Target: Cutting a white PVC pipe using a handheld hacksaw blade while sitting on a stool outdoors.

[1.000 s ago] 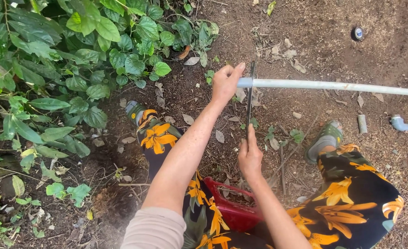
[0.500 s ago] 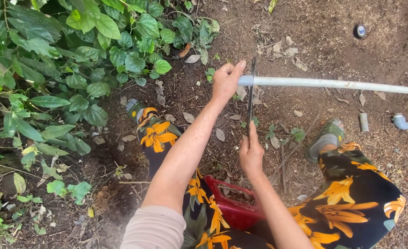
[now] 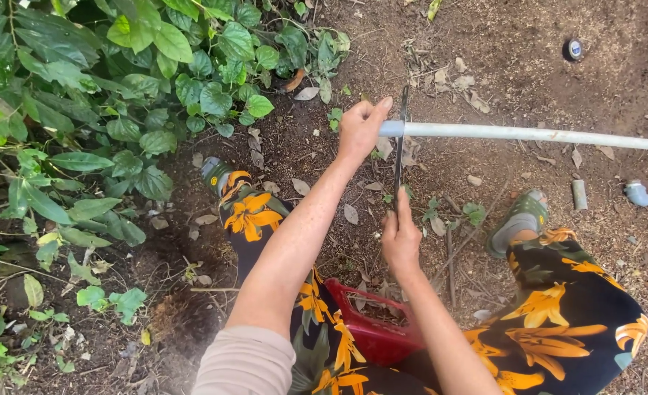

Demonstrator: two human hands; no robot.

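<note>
A long grey plastic pipe [image 3: 529, 134] runs in from the right, a little above the dirt. My left hand [image 3: 360, 126] grips its near end. My right hand [image 3: 400, 238] holds the lower end of a thin dark saw blade [image 3: 399, 150], which stands across the pipe just right of my left hand. I am squatting, with legs in black trousers with orange flowers and green sandals on both feet.
Leafy green plants [image 3: 119, 95] fill the left side. A red plastic stool [image 3: 371, 325] is under me. On the dirt at right lie a short pipe offcut [image 3: 579, 194], a grey pipe fitting [image 3: 642, 195] and a small round cap [image 3: 573, 49].
The blade has shifted slightly along its length across the pipe; my right hand moved a little with it. My left hand keeps its hold on the pipe end.
</note>
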